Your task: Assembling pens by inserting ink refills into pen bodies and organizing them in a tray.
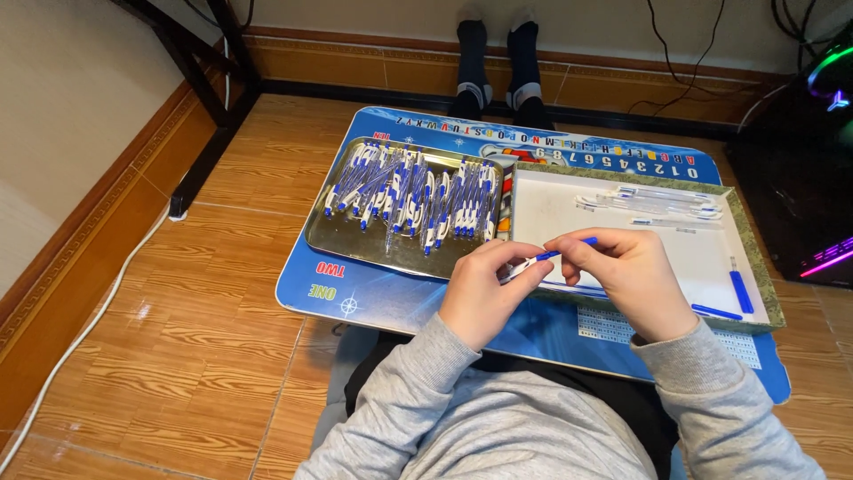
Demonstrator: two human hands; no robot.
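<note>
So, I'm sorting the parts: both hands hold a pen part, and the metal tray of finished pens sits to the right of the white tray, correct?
Not quite. In the head view the metal tray of pens lies left of the white tray. Both the left hand and right hand do hold the pen part.

The left hand [480, 293] and right hand [626, 276] cover most of the pen [560, 253] between them, so its joint cannot be told; the clear parts [657, 203] in the white tray [551, 209] are too faint to count; the lower frame edge cuts off both sleeves [711, 409]; the right edge crops the dark case [813, 160].
</note>
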